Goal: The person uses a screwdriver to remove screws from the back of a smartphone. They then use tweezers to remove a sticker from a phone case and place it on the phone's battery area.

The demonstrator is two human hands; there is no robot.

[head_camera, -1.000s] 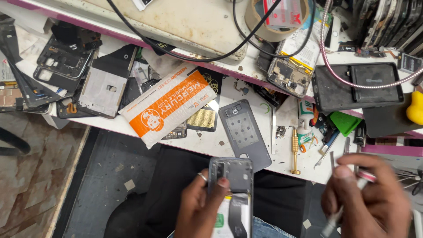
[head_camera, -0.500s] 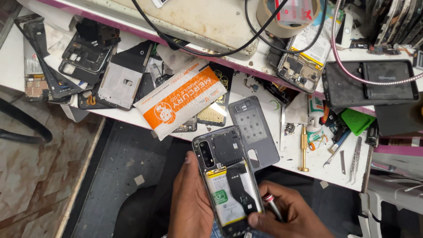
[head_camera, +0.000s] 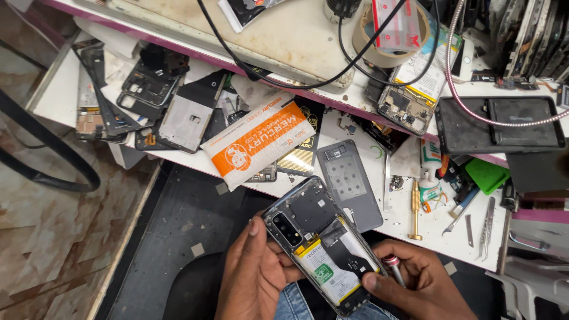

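An opened smartphone (head_camera: 323, 246) with its back cover off shows a battery, a camera module and dark inner plates. My left hand (head_camera: 255, 275) grips its left edge from below, thumb near the camera. My right hand (head_camera: 415, 281) rests against the phone's lower right side and holds a small silver-tipped screwdriver (head_camera: 394, 268) between its fingers, index finger on the phone's edge. The phone is held tilted above my lap, just in front of the white bench edge.
On the white bench (head_camera: 450, 240) lie a grey phone back cover (head_camera: 349, 184), an orange and white pouch (head_camera: 261, 142), a brass screwdriver (head_camera: 416, 210), tweezers (head_camera: 487, 220), a green pick (head_camera: 487, 175) and several stripped phone frames (head_camera: 142, 101). Black cables, a tape roll (head_camera: 391, 29) and a dark tray (head_camera: 501, 124) sit behind.
The phone has been raised and tilted further into view. My right hand came in from the right with the screwdriver and now rests against the phone's lower right edge.
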